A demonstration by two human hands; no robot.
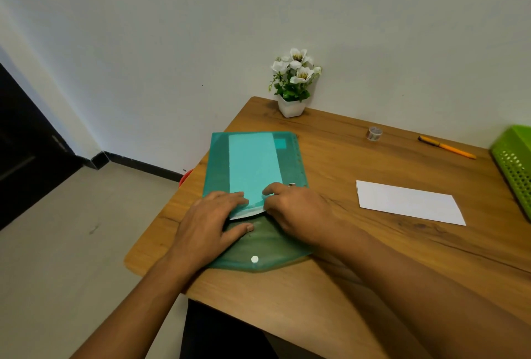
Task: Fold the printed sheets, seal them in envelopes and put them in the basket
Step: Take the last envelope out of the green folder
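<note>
My left hand lies flat and my right hand curls on the edge of the sheets. Together they block the mouth of the green folder at the table's left edge. To my right, bare wood between the folder and the white envelope leaves room for a hand to pass. Past the envelope, the green basket walls off the right edge. Along the back wall the flower pot, tape roll and pen stand well apart, with open wood between them.
</note>
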